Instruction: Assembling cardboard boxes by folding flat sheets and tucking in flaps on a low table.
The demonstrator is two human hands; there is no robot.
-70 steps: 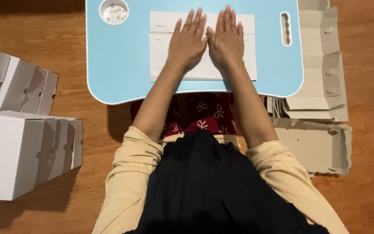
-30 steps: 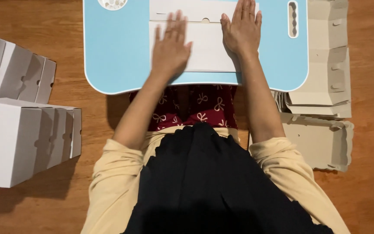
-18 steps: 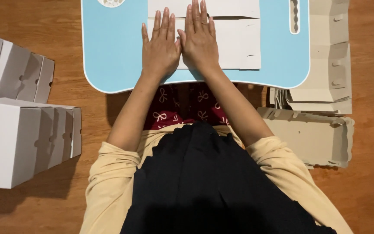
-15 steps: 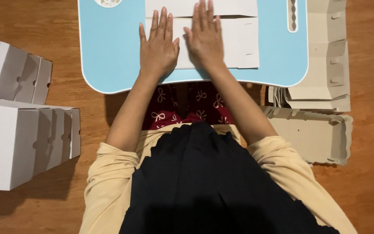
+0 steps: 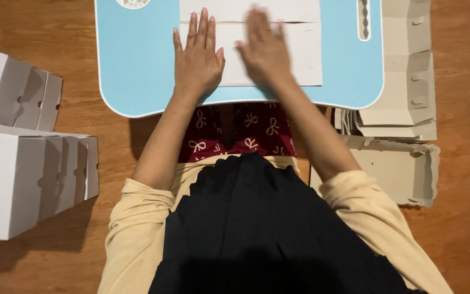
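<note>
A flat white cardboard sheet (image 5: pixel 300 54) lies folded on a light-blue lap table (image 5: pixel 137 71). My left hand (image 5: pixel 197 57) rests palm down on the sheet's left end, fingers straight and slightly spread. My right hand (image 5: pixel 265 49) lies flat on the sheet's middle, blurred from motion. Neither hand grips anything. A fold line runs across the sheet above my fingertips.
Folded white boxes (image 5: pixel 23 185) and another group (image 5: pixel 12 90) stand on the wooden floor at my left. At my right lie a stack of flat cardboard blanks (image 5: pixel 403 71) and a brownish unfolded blank (image 5: pixel 393 169). A round cup recess (image 5: pixel 133 2) and a slot (image 5: pixel 363 19) mark the table.
Both hands have slid across the sheet, first together toward the left; now my right hand moves back rightward while my left hand stays pressed at the left end.
</note>
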